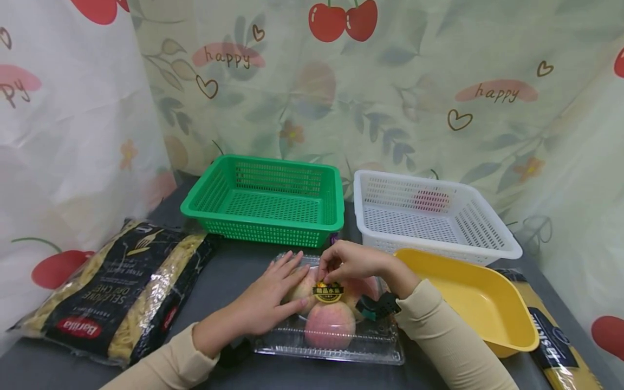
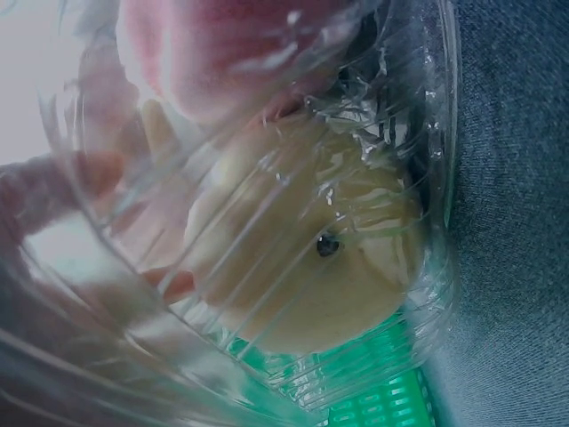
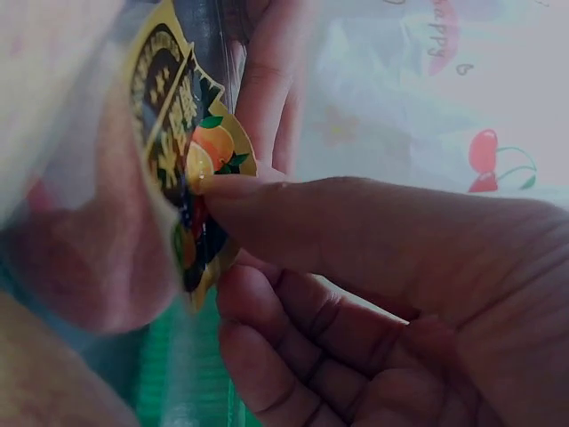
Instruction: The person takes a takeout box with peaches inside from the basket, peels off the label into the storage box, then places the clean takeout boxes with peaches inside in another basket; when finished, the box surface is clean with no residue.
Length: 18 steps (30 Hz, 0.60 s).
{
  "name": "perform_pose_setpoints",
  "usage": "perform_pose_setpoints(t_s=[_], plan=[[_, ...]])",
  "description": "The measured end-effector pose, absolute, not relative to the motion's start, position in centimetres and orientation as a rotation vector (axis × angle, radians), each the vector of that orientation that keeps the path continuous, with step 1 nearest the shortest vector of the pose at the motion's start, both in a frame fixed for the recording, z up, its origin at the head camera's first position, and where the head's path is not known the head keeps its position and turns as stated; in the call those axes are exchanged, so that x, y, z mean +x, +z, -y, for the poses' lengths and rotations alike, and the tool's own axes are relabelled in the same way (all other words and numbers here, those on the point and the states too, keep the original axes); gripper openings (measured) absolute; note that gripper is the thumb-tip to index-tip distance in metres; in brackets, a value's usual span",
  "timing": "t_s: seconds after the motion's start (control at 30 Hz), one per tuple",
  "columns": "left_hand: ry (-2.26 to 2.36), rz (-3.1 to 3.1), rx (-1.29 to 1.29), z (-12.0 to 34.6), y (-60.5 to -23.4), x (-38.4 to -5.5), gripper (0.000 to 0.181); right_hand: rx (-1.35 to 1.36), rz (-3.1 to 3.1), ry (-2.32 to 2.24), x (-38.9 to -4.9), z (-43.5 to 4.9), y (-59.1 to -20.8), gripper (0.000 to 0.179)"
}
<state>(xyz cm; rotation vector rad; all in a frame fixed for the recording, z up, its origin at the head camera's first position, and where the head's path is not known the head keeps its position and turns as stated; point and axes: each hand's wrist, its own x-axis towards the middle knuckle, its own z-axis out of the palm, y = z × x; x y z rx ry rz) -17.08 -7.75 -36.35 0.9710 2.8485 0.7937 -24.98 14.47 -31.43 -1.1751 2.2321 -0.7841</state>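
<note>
A clear plastic fruit box (image 1: 375, 352) with several peaches (image 1: 330, 325) inside lies before me, its lid down. On the lid is a black and gold sticker (image 1: 328, 292) with fruit pictures and lettering. My left hand (image 1: 265, 298) rests on the lid's left part, fingers spread. The right hand (image 1: 353, 262) has curled fingers and pinches the sticker at its upper edge. In the right wrist view the thumb (image 3: 267, 213) lies on the sticker (image 3: 191, 151). Through the plastic in the left wrist view, a pale peach (image 2: 302, 249) shows beside a pinker one (image 2: 231, 53).
Behind the box stand a green basket (image 1: 273, 230) and a white basket (image 1: 434, 246). A yellow tub (image 1: 478, 309) is at the right, beside a pasta packet (image 1: 556, 336). A large bag of pasta (image 1: 117, 287) lies at the left. Printed curtains (image 1: 292, 81) surround the table.
</note>
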Motion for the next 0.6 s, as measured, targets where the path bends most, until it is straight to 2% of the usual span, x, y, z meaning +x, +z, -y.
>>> perform_pose_setpoints(t_s=[0.6], plan=[[0.785, -2.867, 0.992, 7.72, -36.47, -17.11, 0.064, -1.140, -2.190, -0.819, -24.72, -14.63, -31.36, 0.006]])
